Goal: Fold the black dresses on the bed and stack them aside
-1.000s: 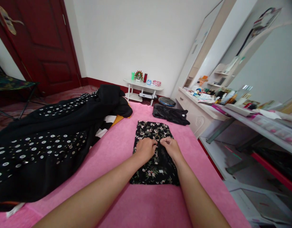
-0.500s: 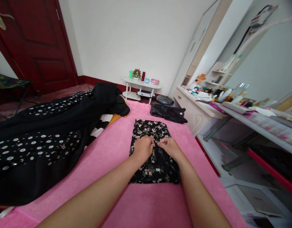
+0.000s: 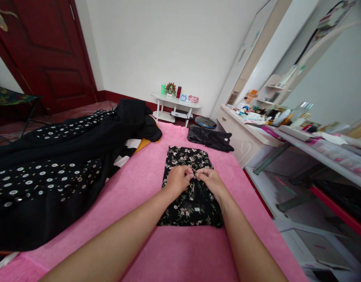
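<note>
A folded black floral garment (image 3: 186, 156) lies flat on the pink bed cover (image 3: 145, 176) in front of me. Both hands rest on its middle, side by side. My left hand (image 3: 177, 180) is curled with the fingertips pinching the fabric at the centre seam. My right hand (image 3: 210, 180) is curled the same way, pinching the cloth right beside the left. The fingertips of both hands nearly touch.
A large black garment with white rings (image 3: 51, 172) is spread over the bed's left side. A small folded black item (image 3: 210, 139) lies at the bed's far end. A cluttered white dresser (image 3: 251, 129) stands right, a low white table (image 3: 176, 105) by the wall, a dark red door (image 3: 48, 51) at the left.
Both hands stay on the floral garment's middle and have drawn their fingertips a little closer together. The view has shifted slightly.
</note>
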The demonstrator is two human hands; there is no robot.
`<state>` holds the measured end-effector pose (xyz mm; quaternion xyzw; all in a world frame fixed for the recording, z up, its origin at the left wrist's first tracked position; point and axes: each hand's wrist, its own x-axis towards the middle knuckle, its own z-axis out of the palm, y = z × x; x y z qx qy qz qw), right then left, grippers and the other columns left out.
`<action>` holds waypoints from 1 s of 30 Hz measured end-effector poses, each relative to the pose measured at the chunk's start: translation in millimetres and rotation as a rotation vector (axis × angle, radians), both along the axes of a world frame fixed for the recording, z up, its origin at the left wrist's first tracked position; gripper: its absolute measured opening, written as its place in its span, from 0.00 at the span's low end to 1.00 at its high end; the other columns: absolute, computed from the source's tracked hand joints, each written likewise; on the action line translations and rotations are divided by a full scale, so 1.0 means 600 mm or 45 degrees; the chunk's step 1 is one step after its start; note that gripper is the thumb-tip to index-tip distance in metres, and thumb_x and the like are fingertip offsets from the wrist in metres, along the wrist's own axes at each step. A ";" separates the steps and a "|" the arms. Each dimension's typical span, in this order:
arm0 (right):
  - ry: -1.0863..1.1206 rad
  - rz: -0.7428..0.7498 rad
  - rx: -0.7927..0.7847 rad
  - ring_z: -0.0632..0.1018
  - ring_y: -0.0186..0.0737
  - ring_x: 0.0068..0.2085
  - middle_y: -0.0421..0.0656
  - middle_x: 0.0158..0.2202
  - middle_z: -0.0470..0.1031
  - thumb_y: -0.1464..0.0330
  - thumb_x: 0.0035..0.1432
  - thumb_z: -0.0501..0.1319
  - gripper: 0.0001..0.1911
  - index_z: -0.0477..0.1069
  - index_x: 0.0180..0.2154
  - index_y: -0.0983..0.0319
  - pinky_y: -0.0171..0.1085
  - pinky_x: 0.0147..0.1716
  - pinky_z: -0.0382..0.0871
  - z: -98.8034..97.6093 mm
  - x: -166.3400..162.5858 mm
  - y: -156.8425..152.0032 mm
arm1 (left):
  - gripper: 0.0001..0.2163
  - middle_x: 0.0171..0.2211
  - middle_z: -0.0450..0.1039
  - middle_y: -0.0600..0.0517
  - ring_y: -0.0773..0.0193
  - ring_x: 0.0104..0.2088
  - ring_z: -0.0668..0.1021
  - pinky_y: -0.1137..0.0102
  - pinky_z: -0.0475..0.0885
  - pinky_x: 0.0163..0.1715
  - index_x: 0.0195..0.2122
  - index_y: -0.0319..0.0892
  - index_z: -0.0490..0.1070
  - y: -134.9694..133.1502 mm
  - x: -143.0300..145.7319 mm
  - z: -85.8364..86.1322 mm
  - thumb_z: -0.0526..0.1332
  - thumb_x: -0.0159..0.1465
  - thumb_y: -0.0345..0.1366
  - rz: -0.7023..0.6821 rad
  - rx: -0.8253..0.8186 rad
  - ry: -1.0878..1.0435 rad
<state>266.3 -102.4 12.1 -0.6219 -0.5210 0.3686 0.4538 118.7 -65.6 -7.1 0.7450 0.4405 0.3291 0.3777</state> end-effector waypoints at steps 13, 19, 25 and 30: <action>-0.005 -0.007 0.123 0.72 0.34 0.28 0.40 0.26 0.75 0.66 0.43 0.64 0.07 0.73 0.26 0.63 0.34 0.31 0.64 -0.023 -0.001 0.002 | 0.03 0.27 0.77 0.53 0.70 0.21 0.78 0.78 0.69 0.23 0.31 0.38 0.75 0.006 0.005 0.000 0.62 0.57 0.27 0.068 -0.290 -0.244; -0.024 0.014 0.118 0.72 0.35 0.27 0.40 0.26 0.75 0.63 0.43 0.65 0.10 0.74 0.27 0.63 0.35 0.30 0.65 -0.019 -0.002 0.000 | 0.03 0.26 0.77 0.52 0.68 0.22 0.78 0.77 0.69 0.21 0.29 0.37 0.75 0.012 0.006 -0.008 0.62 0.56 0.28 0.065 -0.289 -0.270; -0.005 0.038 0.106 0.71 0.35 0.27 0.40 0.24 0.74 0.61 0.48 0.62 0.11 0.73 0.25 0.63 0.34 0.28 0.64 -0.015 0.001 -0.001 | 0.03 0.26 0.78 0.52 0.67 0.24 0.79 0.76 0.71 0.24 0.29 0.37 0.76 0.015 0.006 -0.015 0.62 0.56 0.28 0.047 -0.298 -0.309; -0.016 0.028 0.157 0.73 0.35 0.26 0.40 0.25 0.74 0.64 0.41 0.67 0.10 0.71 0.26 0.63 0.34 0.28 0.66 -0.031 0.000 0.004 | 0.06 0.25 0.78 0.52 0.67 0.25 0.79 0.76 0.72 0.26 0.32 0.38 0.77 0.020 0.006 -0.025 0.60 0.56 0.28 0.039 -0.285 -0.299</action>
